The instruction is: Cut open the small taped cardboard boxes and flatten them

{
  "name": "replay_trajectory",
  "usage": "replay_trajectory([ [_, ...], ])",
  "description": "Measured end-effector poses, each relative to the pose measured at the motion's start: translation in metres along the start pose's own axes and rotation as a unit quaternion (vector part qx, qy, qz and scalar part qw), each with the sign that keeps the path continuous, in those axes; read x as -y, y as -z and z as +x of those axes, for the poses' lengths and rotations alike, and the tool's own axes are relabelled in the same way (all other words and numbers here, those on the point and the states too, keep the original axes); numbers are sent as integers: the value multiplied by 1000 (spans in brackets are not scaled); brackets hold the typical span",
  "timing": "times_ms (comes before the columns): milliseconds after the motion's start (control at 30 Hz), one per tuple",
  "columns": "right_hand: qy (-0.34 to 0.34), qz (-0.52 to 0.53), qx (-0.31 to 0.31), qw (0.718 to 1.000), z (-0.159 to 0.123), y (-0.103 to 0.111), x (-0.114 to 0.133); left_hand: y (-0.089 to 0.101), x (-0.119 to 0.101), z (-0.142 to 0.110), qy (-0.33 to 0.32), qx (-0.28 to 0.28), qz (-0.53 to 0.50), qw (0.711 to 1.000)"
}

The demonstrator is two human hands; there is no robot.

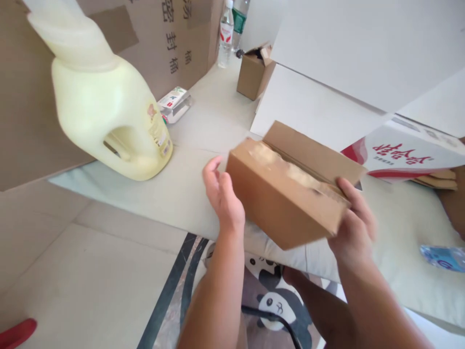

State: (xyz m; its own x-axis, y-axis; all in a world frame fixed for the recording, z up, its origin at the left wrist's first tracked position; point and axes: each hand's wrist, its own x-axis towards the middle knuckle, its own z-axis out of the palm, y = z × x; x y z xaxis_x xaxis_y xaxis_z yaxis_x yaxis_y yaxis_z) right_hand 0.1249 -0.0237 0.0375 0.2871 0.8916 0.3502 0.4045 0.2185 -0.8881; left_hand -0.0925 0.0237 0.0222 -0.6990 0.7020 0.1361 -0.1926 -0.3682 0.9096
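Observation:
A brown cardboard box (pixel 283 194) is tilted in front of me with one long flap raised at its far side. Pale, crumpled-looking contents show along its opening, too blurred to name. My right hand (pixel 352 228) grips the box at its right end, fingers over the corner by the flap. Just left of the box, my left hand (pixel 225 196) is raised with its fingers apart and nothing in them; whether its palm edge touches the box I cannot tell.
A large pale yellow jug (pixel 105 102) stands at left before a big carton (pixel 152 43). Behind are a wrapped packet (pixel 174 104), water bottles (pixel 225 36) and a small open carton (pixel 252 72). A white-and-red box (pixel 403 150) and blue-labelled plastic (pixel 443 257) lie right.

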Motion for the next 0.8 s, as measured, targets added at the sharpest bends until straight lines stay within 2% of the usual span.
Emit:
replay_trajectory([
  [67,-42,7,-88,995,-22,30,-1,-9,-4,-13,36,128,-3,991],
  [133,-44,3,-123,991,-31,48,-1,-20,-7,-27,71,225,-3,972],
  [233,-38,21,-107,993,-31,63,-10,-33,-6,-44,64,288,29,955],
  [400,-16,-6,-34,999,-32,89,-32,-41,7,-54,-19,311,59,948],
  [500,5,17,2,1000,-36,100,-39,-45,14,-54,-60,340,92,934],
  [567,14,57,9,998,-38,104,-41,-52,18,-53,-57,337,109,933],
  [633,7,89,8,996,-38,106,-44,-60,21,-51,-37,308,97,946],
  [800,-99,66,-32,992,-30,113,-58,-70,30,-34,37,208,18,977],
])
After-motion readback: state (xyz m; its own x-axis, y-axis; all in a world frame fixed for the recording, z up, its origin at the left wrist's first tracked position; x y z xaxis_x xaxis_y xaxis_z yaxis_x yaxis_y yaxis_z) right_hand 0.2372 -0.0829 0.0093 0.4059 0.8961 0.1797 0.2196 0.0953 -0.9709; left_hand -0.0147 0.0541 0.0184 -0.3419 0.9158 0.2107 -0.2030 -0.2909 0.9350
